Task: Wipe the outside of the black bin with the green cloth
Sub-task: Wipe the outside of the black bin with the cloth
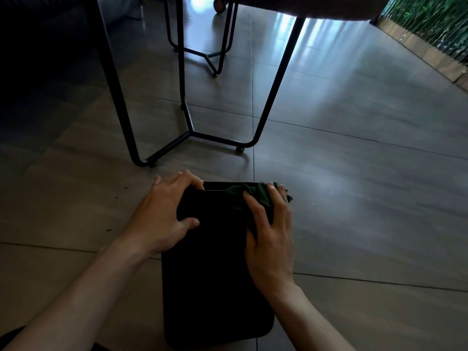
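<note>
far left, 9 to 11 o'clock: dark, nothing readable. a few dark specks on the floor tiles (354,173) around 8 o'clock.

left hand (164,211) at roughly 7 o'clock from frame centre: fingers curled over the far left corner of the black bin (215,287), thumb pressed on the near face. gripping the bin edge, clamped on.

black bin at 6 o'clock, between the two forearms, lying on the floor with its long face up and far rim pointing to 12. rounded near corners visible at the bottom edge. interior not visible.

green cloth (249,198) bunched on the far right corner of the bin, about 5 o'clock from centre, spilling slightly past the right edge.

right hand (269,236) on top of the cloth: fingers spread and bent round the wad, pressing it against the bin's right side. holding the cloth.

12 o'clock above the bin: black metal frame legs (190,133) with small feet on the tiles, a second frame (207,55) further back. table underside (316,8) across the top.

1 to 2 o'clock: bright reflections on the tiles. top right corner: green foliage (435,19) behind a wooden border (417,44).
</note>
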`<action>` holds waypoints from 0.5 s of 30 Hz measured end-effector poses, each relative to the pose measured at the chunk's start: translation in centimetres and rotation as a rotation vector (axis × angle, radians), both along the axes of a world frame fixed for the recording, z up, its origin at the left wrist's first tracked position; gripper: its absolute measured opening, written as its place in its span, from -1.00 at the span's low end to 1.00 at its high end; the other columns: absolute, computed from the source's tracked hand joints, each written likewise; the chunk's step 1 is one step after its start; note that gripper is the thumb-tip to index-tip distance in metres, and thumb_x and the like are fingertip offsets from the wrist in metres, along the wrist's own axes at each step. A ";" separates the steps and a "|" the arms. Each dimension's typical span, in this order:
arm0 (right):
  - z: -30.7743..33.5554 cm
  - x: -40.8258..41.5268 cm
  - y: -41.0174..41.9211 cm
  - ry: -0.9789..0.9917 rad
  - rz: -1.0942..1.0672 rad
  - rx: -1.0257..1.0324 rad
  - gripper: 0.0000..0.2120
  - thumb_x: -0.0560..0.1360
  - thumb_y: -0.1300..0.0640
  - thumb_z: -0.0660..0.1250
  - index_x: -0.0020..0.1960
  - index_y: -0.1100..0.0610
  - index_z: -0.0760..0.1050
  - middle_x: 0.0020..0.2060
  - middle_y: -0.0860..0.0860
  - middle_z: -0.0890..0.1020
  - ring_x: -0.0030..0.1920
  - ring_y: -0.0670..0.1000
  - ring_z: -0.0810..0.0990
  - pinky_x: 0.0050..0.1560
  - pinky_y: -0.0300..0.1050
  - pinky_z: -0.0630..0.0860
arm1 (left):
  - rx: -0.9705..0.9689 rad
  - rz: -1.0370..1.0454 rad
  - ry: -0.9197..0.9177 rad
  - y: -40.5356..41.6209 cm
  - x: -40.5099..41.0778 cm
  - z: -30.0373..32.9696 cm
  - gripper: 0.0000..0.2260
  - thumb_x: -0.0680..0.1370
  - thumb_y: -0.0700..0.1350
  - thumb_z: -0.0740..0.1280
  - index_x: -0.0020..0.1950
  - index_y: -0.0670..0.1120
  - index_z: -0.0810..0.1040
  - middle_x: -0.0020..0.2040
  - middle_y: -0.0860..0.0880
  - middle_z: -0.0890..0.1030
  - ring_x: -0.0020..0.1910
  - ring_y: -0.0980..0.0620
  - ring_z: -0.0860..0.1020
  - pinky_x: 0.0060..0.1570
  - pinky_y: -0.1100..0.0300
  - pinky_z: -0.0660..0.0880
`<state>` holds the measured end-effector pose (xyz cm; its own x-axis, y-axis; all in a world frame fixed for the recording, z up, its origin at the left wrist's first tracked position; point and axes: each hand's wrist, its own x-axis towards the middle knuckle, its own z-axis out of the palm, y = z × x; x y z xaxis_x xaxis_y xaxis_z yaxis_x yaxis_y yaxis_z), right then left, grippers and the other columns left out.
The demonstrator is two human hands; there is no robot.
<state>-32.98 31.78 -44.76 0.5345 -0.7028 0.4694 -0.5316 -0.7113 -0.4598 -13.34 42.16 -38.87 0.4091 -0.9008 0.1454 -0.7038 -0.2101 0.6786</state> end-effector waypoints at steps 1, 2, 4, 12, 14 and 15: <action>-0.2 0.1 0.1 0.023 0.003 -0.024 -0.55 0.58 0.07 0.32 0.46 -0.02 0.43 0.57 0.10 0.23 0.65 0.18 0.05 0.38 0.21 0.29 | -0.001 0.004 0.001 0.1 0.0 0.0 -0.46 0.31 -0.15 0.61 0.11 0.22 0.42 0.29 0.15 0.54 0.48 0.13 0.35 0.56 -0.20 0.11; -0.8 -0.2 0.3 0.044 0.015 -0.046 -0.55 0.58 0.07 0.34 0.46 -0.02 0.43 0.57 0.10 0.23 0.65 0.18 0.05 0.38 0.23 0.32 | -0.005 0.008 0.002 0.0 -0.1 0.0 -0.45 0.31 -0.15 0.61 0.11 0.23 0.41 0.29 0.15 0.54 0.49 0.13 0.34 0.56 -0.20 0.10; -2.6 -1.7 1.5 0.098 0.062 -0.078 -0.48 0.54 0.13 0.44 0.47 -0.04 0.43 0.59 0.10 0.22 0.64 0.21 0.07 0.37 0.29 0.43 | -0.006 0.012 -0.005 0.0 -0.1 -0.1 -0.45 0.31 -0.15 0.61 0.11 0.24 0.40 0.30 0.16 0.54 0.50 0.13 0.33 0.57 -0.19 0.08; -8.2 -7.1 7.2 0.312 0.351 -0.280 -0.75 0.70 0.00 0.23 0.33 -0.10 0.55 0.54 0.13 0.40 0.58 0.24 0.28 0.40 0.20 0.47 | -0.006 -0.002 -0.015 -0.2 -0.3 -0.3 -0.45 0.31 -0.15 0.61 0.11 0.23 0.41 0.29 0.20 0.52 0.51 0.17 0.30 0.58 -0.18 0.04; -7.3 -6.5 6.8 0.362 0.404 -0.339 -0.74 0.70 -0.02 0.22 0.36 -0.11 0.51 0.53 0.12 0.39 0.57 0.23 0.29 0.44 0.16 0.44 | -0.012 -0.010 -0.019 -0.3 -0.5 -0.2 -0.45 0.32 -0.17 0.60 0.12 0.23 0.41 0.28 0.21 0.52 0.51 0.17 0.30 0.59 -0.18 0.03; -6.6 -5.8 6.4 0.383 0.413 -0.364 -0.73 0.69 -0.03 0.23 0.38 -0.12 0.48 0.55 0.13 0.38 0.57 0.23 0.28 0.48 0.15 0.38 | -0.012 -0.014 -0.021 -0.3 -0.6 -0.1 -0.44 0.32 -0.17 0.60 0.12 0.23 0.40 0.28 0.22 0.52 0.51 0.17 0.31 0.59 -0.18 0.03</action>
<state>-38.73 38.22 -51.32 0.9017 -0.2369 0.3616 -0.2598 -0.9655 0.0152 -13.91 41.86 -39.02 0.3936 -0.9045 0.1645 -0.7207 -0.1925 0.6660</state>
